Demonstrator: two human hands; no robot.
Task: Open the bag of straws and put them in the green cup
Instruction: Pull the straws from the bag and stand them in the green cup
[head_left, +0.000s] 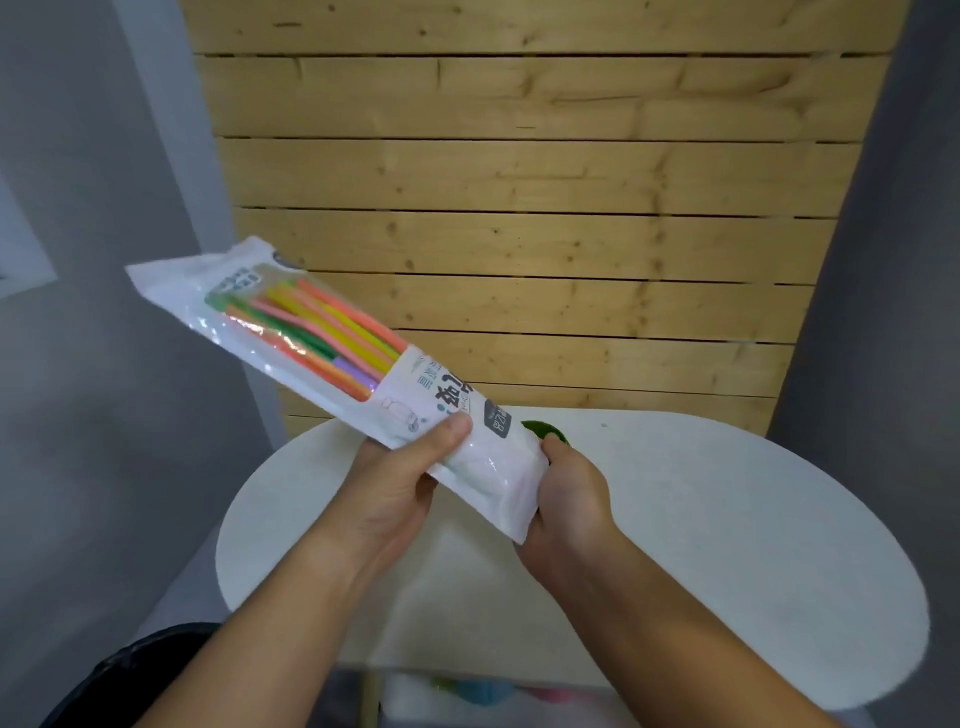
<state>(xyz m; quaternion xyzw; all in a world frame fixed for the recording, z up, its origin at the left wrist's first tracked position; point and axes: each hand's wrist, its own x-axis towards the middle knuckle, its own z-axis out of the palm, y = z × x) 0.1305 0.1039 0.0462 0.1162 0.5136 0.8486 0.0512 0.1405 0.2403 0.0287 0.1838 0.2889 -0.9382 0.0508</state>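
We hold the sealed bag of straws with our left hand and right hand, each grip closed on its near end; the film looks light, slick and floppy, so we pinch that edge.

Both hands grip bag of straws above white desk: left hand mid-bag, right hand at near end. Bag points toward 10 o'clock. Green cup mostly hidden behind it.

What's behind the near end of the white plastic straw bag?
A sliver of the green cup shows behind the white plastic straw bag, on the white table. The bag and right hand cover the rest.
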